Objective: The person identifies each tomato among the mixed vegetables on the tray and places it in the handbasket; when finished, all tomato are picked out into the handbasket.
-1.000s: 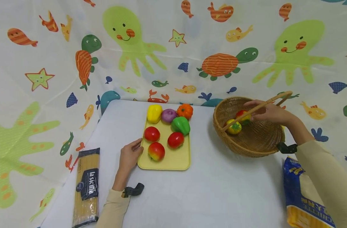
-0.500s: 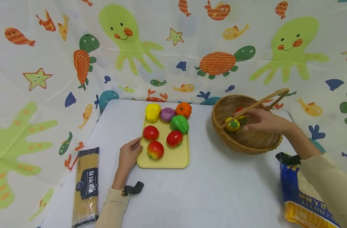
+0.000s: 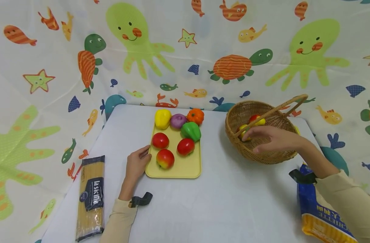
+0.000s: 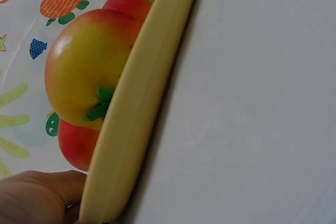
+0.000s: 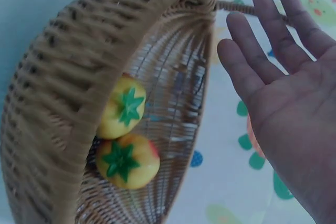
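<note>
A wicker basket (image 3: 265, 156) with a handle stands at the right of the white table and holds two yellow-red toy fruits (image 3: 256, 119) (image 5: 127, 161). My right hand (image 3: 268, 139) hovers over the basket's near rim with straight fingers and holds nothing; the right wrist view shows its open palm (image 5: 286, 85) beside the basket (image 5: 63, 72). My left hand (image 3: 137, 162) rests against the left edge of a yellow tray (image 3: 185, 168) (image 4: 139, 103). On the tray lie several toy fruits and vegetables, among them a red-yellow apple (image 3: 165, 158) (image 4: 86, 72) nearest that hand.
A pack of spaghetti (image 3: 90, 197) lies at the table's left front edge. A blue and yellow pasta bag (image 3: 320, 209) sits at the right front under my right forearm. A printed sea-animal cloth hangs behind the table (image 3: 227, 202).
My right hand has drawn back out of the basket toward its near rim, leaving a fruit inside. The left hand has stayed at the tray's edge.
</note>
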Tool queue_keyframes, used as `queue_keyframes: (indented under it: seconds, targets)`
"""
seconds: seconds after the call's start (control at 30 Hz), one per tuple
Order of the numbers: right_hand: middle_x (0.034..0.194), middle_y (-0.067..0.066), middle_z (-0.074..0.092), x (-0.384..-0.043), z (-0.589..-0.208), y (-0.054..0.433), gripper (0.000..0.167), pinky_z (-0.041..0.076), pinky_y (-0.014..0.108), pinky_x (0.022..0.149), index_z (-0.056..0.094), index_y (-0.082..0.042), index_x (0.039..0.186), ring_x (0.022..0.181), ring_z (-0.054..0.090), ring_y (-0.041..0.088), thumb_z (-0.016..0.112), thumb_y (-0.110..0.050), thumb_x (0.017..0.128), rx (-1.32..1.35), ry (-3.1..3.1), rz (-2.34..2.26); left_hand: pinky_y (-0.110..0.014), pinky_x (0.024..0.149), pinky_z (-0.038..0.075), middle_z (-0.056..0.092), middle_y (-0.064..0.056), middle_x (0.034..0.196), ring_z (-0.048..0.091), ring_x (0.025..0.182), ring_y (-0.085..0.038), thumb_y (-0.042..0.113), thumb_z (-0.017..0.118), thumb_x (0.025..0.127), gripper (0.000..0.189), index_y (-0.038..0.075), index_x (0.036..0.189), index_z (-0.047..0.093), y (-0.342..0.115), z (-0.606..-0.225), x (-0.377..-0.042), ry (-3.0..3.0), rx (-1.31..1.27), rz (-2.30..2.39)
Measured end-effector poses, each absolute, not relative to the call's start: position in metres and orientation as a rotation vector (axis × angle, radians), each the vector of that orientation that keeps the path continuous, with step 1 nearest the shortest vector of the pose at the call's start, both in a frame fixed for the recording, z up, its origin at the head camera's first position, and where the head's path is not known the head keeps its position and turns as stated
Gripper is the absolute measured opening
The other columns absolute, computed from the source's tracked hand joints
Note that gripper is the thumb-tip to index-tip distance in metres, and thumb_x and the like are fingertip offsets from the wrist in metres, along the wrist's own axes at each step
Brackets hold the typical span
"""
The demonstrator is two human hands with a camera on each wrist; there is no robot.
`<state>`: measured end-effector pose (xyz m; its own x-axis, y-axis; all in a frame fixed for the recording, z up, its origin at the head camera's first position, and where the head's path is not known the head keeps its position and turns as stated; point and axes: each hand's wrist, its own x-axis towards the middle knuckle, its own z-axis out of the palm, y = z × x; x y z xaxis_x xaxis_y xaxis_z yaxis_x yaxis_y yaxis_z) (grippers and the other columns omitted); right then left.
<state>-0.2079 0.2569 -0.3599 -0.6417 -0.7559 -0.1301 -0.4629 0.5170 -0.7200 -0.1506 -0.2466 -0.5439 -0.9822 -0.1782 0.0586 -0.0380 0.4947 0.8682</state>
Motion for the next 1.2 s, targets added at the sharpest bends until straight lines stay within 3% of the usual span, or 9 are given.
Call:
queue_keyframes:
  seconds: [0.13, 0.43, 0.6, 0.83, 1.2]
  targets:
    - [0.131, 0.005, 0.058, -0.208, -0.361, 0.248, 0.042, 0.045, 0.034, 0.104, 0.058, -0.011, 0.131, 0.126, 0.052, 0.025, 0.071, -0.017, 0.091, -1.019, 2.262, -0.929, -0.026, 0.086, 0.054, 0.065, -0.014, 0.126, 0.064, 0.112, -0.022, 0.01, 0.066, 0.094, 0.041, 0.006, 0.134, 0.062, -0.246, -0.543, -0.151, -2.595, 0.197, -1.519]
    - [0.134, 0.012, 0.055, -0.213, -0.36, 0.228, 0.049, 0.039, 0.051, 0.107, 0.052, -0.011, 0.136, 0.127, 0.05, 0.03, 0.071, -0.018, 0.092, -1.01, 2.177, -0.944, -0.027, 0.087, 0.054, 0.065, -0.014, 0.125, 0.065, 0.112, -0.022, 0.011, 0.066, 0.094, 0.041, 0.006, 0.134, 0.062, -0.248, -0.543, -0.15, -2.601, 0.222, -1.5]
    - [0.137, 0.007, 0.054, -0.216, -0.359, 0.219, 0.054, 0.04, 0.048, 0.108, 0.049, -0.01, 0.14, 0.131, 0.047, 0.028, 0.071, -0.023, 0.092, -0.966, 2.157, -0.951, -0.027, 0.087, 0.054, 0.066, -0.013, 0.125, 0.065, 0.111, -0.021, 0.012, 0.066, 0.094, 0.04, 0.006, 0.134, 0.063, -0.249, -0.544, -0.151, -2.603, 0.218, -1.503]
    - [0.14, -0.001, 0.052, -0.225, -0.365, 0.204, 0.055, 0.037, 0.055, 0.108, 0.048, -0.019, 0.141, 0.132, 0.047, 0.027, 0.071, -0.024, 0.092, -0.976, 2.122, -0.982, -0.028, 0.087, 0.054, 0.066, -0.013, 0.123, 0.065, 0.111, -0.021, 0.012, 0.066, 0.094, 0.04, 0.006, 0.133, 0.063, -0.249, -0.544, -0.151, -2.599, 0.208, -1.493]
    - [0.14, -0.003, 0.052, -0.242, -0.37, 0.169, 0.057, 0.039, 0.046, 0.109, 0.047, -0.016, 0.143, 0.131, 0.047, 0.022, 0.071, -0.019, 0.091, -1.065, 2.058, -1.006, -0.026, 0.086, 0.054, 0.064, -0.012, 0.127, 0.064, 0.112, -0.021, 0.01, 0.066, 0.094, 0.04, 0.006, 0.134, 0.062, -0.249, -0.546, -0.152, -2.589, 0.193, -1.511]
